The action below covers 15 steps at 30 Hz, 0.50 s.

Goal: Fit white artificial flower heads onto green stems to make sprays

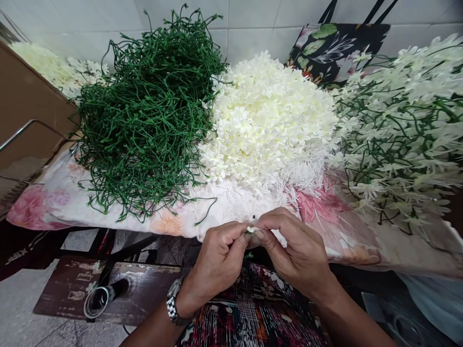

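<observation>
My left hand (pixel 224 255) and my right hand (pixel 294 250) meet at the cloth's front edge, thumbs and forefingers pinched close together. Between their fingertips is a small green-and-white flower piece (pixel 250 230), mostly hidden by the fingers. Beyond my left hand lies a tangled heap of green plastic stems (pixel 148 111), with one loose stem (pixel 206 210) near the hand. A mound of white blossoms (pixel 267 120) rises straight ahead of my hands. To the right are white flowers joined to green stems (pixel 405 130).
A floral cloth (pixel 141 219) covers the work surface. At left stand a cardboard box (pixel 32 106) and a metal rod. A glass (pixel 97 301) rests on a low wooden bench (pixel 144 299). A black floral bag (pixel 336 53) leans by the tiled wall.
</observation>
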Motion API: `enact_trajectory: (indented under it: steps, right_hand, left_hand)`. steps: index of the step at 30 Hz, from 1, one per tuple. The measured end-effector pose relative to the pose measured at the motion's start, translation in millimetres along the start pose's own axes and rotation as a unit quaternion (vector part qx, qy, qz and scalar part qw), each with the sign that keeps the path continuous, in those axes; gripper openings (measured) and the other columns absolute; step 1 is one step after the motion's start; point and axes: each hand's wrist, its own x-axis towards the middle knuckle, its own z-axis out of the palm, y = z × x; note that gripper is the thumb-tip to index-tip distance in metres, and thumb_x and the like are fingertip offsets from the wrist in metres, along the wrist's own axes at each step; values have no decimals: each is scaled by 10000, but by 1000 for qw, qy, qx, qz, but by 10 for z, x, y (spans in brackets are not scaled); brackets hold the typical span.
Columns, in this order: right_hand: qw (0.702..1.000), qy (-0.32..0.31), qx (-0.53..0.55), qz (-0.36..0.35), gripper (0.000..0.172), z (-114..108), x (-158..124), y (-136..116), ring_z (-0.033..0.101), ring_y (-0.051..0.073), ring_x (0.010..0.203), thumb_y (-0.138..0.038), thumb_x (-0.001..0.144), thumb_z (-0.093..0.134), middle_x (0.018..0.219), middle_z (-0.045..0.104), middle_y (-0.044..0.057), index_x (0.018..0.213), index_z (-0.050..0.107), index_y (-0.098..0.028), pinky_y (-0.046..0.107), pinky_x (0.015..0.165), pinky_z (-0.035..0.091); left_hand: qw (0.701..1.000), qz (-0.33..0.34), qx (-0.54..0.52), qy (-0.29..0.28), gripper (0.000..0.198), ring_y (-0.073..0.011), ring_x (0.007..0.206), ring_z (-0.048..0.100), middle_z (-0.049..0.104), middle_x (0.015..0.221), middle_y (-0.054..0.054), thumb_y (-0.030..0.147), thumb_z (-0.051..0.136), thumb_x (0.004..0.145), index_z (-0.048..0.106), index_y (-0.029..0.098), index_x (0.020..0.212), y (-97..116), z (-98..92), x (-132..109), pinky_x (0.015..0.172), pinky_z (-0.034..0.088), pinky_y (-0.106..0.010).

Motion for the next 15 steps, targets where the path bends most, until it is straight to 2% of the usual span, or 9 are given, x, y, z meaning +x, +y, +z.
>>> enact_trajectory:
  steps: [5, 8, 11, 15]
  right_hand:
    - [1000, 7, -19, -16, 104, 22, -36, 20, 552, 123, 641, -95, 845, 503, 691, 556, 9, 840, 543, -191, 245, 567, 468]
    - [1000, 0, -15, -21, 117, 20, -39, 27, 549, 117, 649, -76, 841, 503, 701, 557, 10, 863, 538, -185, 238, 574, 469]
    - [1000, -6, -5, -12, 108, 23, -26, 28, 546, 112, 641, -84, 849, 498, 694, 553, 6, 854, 539, -184, 233, 568, 465]
    - [1000, -4, -2, 7, 86, 33, -5, 26, 537, 110, 602, -121, 855, 504, 664, 543, -3, 813, 539, -188, 231, 536, 451]
  left_hand:
    - [999, 16, 7, -27, 277, -106, 566, 427, 472, 604, 9, 160, 380, 879, 496, 161, 628, -3, -27, -11, 535, 352, -217]
    - [1000, 7, -2, -31, 243, -114, 593, 463, 509, 633, 5, 175, 367, 891, 552, 162, 732, -28, -22, -25, 570, 386, -220]
    - [999, -28, -44, -7, 177, -116, 617, 519, 561, 668, 7, 200, 379, 899, 554, 174, 885, -69, 5, -36, 605, 425, -221]
    - [990, -70, -115, 33, 124, -110, 610, 535, 576, 663, 12, 229, 439, 876, 525, 179, 802, -109, 32, -38, 607, 451, -213]
